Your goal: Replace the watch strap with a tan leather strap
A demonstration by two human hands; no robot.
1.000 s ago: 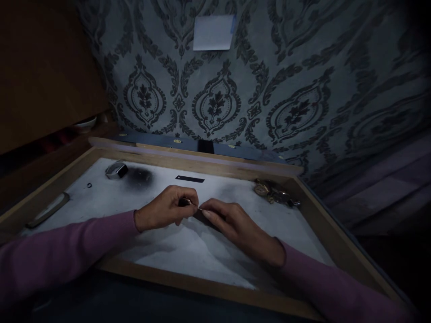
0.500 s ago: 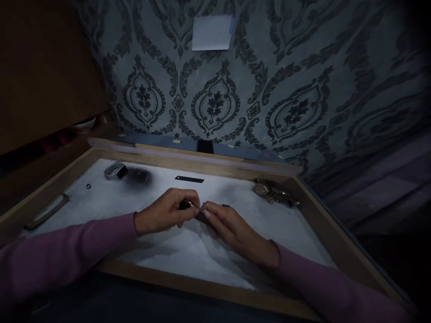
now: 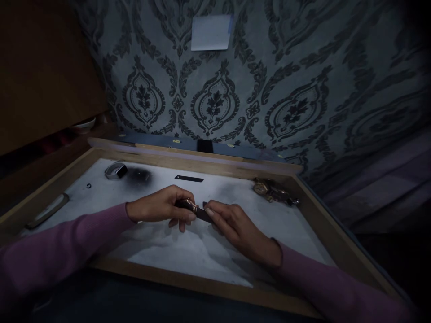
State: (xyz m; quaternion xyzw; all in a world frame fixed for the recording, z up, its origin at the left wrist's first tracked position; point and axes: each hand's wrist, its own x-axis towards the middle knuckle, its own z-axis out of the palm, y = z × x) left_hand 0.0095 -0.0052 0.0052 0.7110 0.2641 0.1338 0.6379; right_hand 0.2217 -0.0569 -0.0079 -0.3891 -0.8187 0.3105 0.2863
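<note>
My left hand (image 3: 164,204) is closed around the case of a wristwatch (image 3: 187,204) with a dark face and a rose-gold-coloured rim. From its right side runs a dark strap (image 3: 203,216), which my right hand (image 3: 237,226) pinches between thumb and fingers. Both hands are above the white floor of a shallow wooden tray. Whether the strap is fastened to the case cannot be made out. Behind the hands lies a flat black strip (image 3: 189,178) with a small hole at one end.
Wooden walls (image 3: 168,280) frame the tray. At its left are a silver-banded watch (image 3: 116,170), a small black ring (image 3: 89,185) and a curved strap-like piece (image 3: 47,214). Gold-toned watches (image 3: 274,192) lie in the back right corner. Patterned wallpaper (image 3: 215,103) rises behind.
My left hand has drawn back slightly to the left, its thumb lower, so more of the watch case and strap shows. My right hand has shifted slightly and still pinches the strap.
</note>
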